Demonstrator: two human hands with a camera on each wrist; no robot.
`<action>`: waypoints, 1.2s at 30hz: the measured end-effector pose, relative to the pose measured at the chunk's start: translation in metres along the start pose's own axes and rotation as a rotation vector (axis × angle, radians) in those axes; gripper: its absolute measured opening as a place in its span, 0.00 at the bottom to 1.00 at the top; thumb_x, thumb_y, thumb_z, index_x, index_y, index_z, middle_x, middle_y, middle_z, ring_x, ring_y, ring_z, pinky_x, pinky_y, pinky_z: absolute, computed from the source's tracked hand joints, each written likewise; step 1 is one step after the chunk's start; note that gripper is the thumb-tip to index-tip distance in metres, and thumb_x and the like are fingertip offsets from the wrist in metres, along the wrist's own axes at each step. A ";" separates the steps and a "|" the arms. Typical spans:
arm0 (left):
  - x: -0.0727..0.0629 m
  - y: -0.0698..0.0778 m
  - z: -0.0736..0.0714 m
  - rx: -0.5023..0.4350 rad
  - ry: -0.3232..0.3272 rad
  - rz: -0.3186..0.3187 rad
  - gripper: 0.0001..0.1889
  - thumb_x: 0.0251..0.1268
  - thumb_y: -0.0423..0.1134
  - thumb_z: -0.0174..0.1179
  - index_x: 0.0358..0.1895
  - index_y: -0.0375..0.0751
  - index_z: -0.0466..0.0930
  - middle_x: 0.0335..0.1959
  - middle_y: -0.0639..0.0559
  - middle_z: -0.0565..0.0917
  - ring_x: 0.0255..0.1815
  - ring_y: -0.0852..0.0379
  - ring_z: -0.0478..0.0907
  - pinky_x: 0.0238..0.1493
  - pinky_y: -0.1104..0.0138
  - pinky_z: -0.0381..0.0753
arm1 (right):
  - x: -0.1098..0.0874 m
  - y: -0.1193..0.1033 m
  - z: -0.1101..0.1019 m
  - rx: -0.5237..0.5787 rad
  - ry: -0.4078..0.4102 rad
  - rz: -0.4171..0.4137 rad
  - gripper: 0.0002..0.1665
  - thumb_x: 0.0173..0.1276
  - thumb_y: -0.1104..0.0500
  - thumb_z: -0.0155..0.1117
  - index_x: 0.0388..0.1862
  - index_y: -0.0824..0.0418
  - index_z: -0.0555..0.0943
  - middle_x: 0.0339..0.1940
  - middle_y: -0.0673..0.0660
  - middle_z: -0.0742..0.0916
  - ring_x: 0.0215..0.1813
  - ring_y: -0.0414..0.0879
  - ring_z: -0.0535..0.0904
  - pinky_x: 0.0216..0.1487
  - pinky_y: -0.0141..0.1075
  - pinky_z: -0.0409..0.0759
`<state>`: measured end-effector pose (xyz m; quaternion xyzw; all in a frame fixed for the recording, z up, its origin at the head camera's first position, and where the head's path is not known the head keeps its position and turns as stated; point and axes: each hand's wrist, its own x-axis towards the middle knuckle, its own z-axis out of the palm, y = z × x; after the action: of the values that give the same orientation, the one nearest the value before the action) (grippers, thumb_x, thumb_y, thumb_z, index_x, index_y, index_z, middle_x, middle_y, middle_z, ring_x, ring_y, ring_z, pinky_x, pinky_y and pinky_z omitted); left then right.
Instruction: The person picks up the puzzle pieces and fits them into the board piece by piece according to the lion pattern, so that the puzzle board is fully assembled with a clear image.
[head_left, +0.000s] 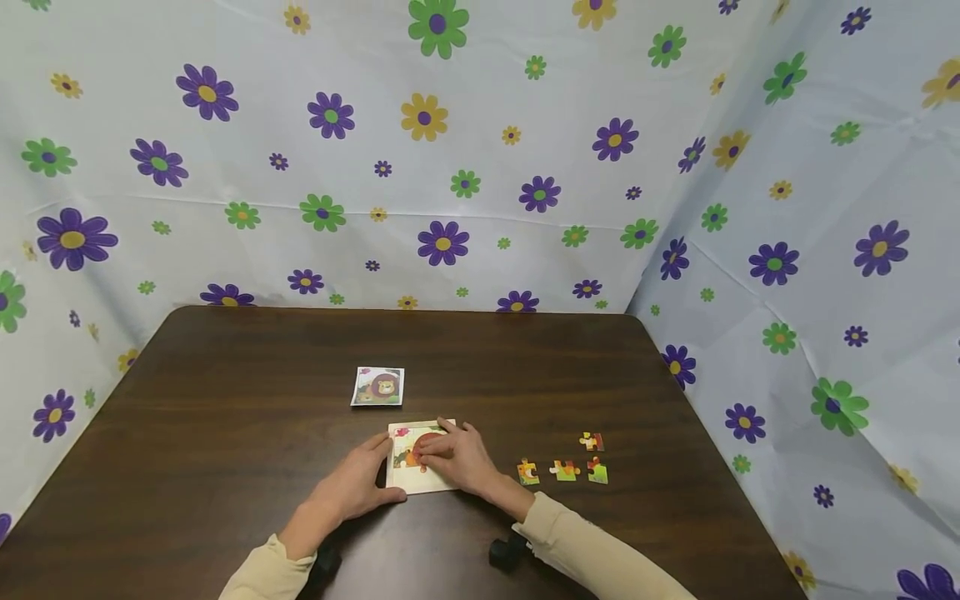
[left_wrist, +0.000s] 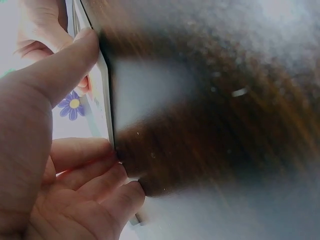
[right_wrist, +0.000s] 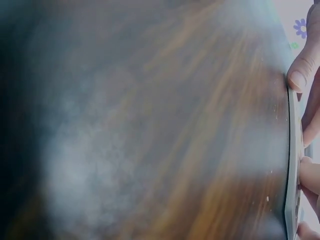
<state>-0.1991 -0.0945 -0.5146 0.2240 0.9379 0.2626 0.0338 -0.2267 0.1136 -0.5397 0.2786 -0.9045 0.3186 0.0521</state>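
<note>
A small puzzle board (head_left: pixel 426 483) with a pale wooden frame lies near the table's front, several picture pieces set in its upper left part. My left hand (head_left: pixel 351 485) grips its left side, thumb at the near corner and fingers along the edge. In the left wrist view, the thumb and fingertips meet the board's rim (left_wrist: pixel 106 100). My right hand (head_left: pixel 459 457) reaches over the board from the right. Its thumb and fingertips come together at a reddish-brown puzzle piece (head_left: pixel 427 441), partly hidden under them. In the right wrist view, fingers (right_wrist: pixel 310 175) touch the board's face.
Loose puzzle pieces lie right of the board: one with orange (head_left: pixel 527 472), one green and orange (head_left: pixel 565 471), one green (head_left: pixel 597 471) and a red one (head_left: pixel 592 441). Behind the board is a lion picture card (head_left: pixel 378 387). Flowered cloth (head_left: pixel 480 158) hangs behind the dark table (head_left: pixel 247 417).
</note>
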 end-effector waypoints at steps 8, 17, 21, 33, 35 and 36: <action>-0.001 0.000 0.002 -0.023 0.007 0.000 0.42 0.43 0.47 0.77 0.58 0.23 0.71 0.61 0.28 0.71 0.59 0.34 0.72 0.56 0.48 0.74 | -0.002 0.004 0.001 0.006 -0.007 -0.023 0.08 0.59 0.57 0.72 0.38 0.55 0.90 0.39 0.49 0.89 0.65 0.54 0.73 0.60 0.67 0.63; -0.003 -0.001 0.007 -0.027 0.000 -0.025 0.41 0.42 0.47 0.77 0.58 0.24 0.72 0.61 0.29 0.71 0.59 0.35 0.73 0.57 0.50 0.74 | -0.006 0.004 0.002 0.007 -0.056 0.004 0.10 0.61 0.55 0.70 0.42 0.53 0.89 0.44 0.48 0.88 0.67 0.53 0.71 0.62 0.65 0.62; -0.002 -0.001 0.007 -0.026 0.001 -0.024 0.41 0.42 0.47 0.77 0.57 0.24 0.72 0.61 0.29 0.71 0.58 0.36 0.73 0.57 0.50 0.74 | -0.005 0.004 0.001 0.004 -0.072 -0.005 0.11 0.61 0.55 0.70 0.42 0.53 0.89 0.45 0.48 0.88 0.67 0.54 0.70 0.62 0.66 0.62; -0.005 -0.001 0.005 -0.044 0.002 -0.032 0.43 0.40 0.47 0.78 0.58 0.24 0.71 0.60 0.29 0.71 0.59 0.34 0.72 0.57 0.48 0.73 | -0.010 0.016 -0.072 0.193 0.008 0.058 0.21 0.61 0.53 0.70 0.51 0.61 0.84 0.50 0.55 0.86 0.52 0.48 0.82 0.53 0.44 0.79; -0.005 -0.001 0.004 -0.042 0.014 -0.019 0.42 0.40 0.47 0.78 0.57 0.23 0.72 0.60 0.28 0.71 0.58 0.34 0.72 0.57 0.48 0.73 | -0.018 0.028 -0.093 0.171 0.073 0.132 0.20 0.62 0.53 0.70 0.51 0.61 0.84 0.48 0.55 0.87 0.46 0.47 0.84 0.47 0.43 0.81; -0.005 -0.001 0.004 -0.042 0.017 -0.018 0.42 0.40 0.46 0.78 0.57 0.23 0.72 0.60 0.28 0.71 0.58 0.34 0.72 0.57 0.48 0.73 | -0.024 0.035 -0.102 0.152 0.101 0.174 0.19 0.62 0.53 0.70 0.50 0.61 0.84 0.46 0.55 0.87 0.43 0.47 0.84 0.44 0.43 0.82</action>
<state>-0.1944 -0.0956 -0.5188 0.2125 0.9344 0.2838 0.0329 -0.2341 0.2091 -0.4845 0.1858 -0.8947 0.4032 0.0488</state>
